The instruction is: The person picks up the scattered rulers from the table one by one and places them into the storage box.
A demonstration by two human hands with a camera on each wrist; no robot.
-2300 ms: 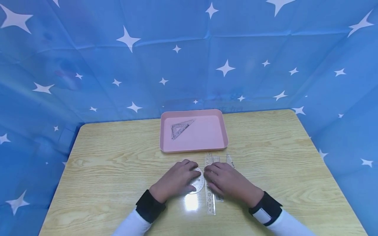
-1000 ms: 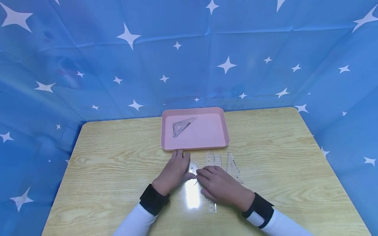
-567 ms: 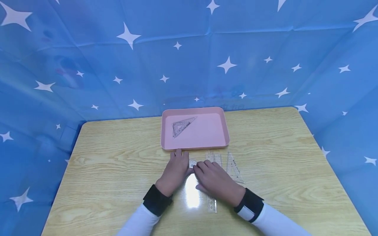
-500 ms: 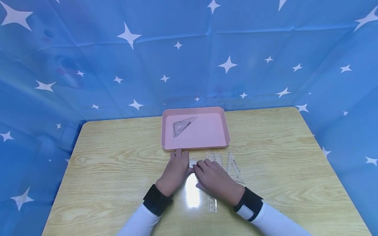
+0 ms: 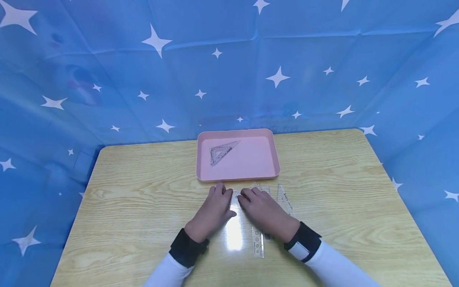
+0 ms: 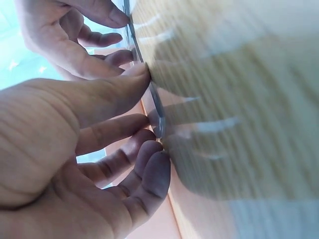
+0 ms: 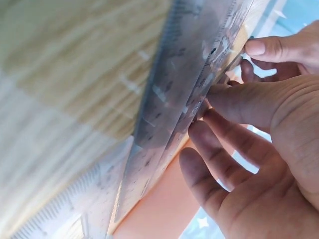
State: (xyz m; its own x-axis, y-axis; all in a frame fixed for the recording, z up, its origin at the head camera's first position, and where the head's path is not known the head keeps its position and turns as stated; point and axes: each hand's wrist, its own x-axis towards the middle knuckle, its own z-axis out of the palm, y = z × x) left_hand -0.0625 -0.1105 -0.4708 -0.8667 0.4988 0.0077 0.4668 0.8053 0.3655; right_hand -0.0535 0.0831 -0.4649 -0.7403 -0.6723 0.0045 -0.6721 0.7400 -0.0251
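A clear protractor [image 5: 235, 202] lies between my hands at the table's front middle; glare and fingers hide part of it. My left hand [image 5: 211, 211] pinches its left side, and the left wrist view shows my thumb and fingertips at the protractor's thin edge [image 6: 158, 112]. My right hand [image 5: 265, 211] grips the other side, its thumb at the edge in the right wrist view. Under and beside my right hand are a long clear ruler [image 5: 257, 244], a second shorter ruler [image 5: 266, 189] partly covered, and a clear set square [image 5: 283, 199].
Just beyond my hands stands a pink tray [image 5: 251, 177] with a clear set square [image 5: 219, 153] in it. The wooden table [image 5: 143, 179] ends at a blue curtain [image 5: 229, 79] with white stars behind. Bright glare shows on the tabletop.
The protractor has shifted from beside the long ruler to a spot nearer the tray. My right hand has moved left and away from me onto it; my left fingers have closed in on its edge.
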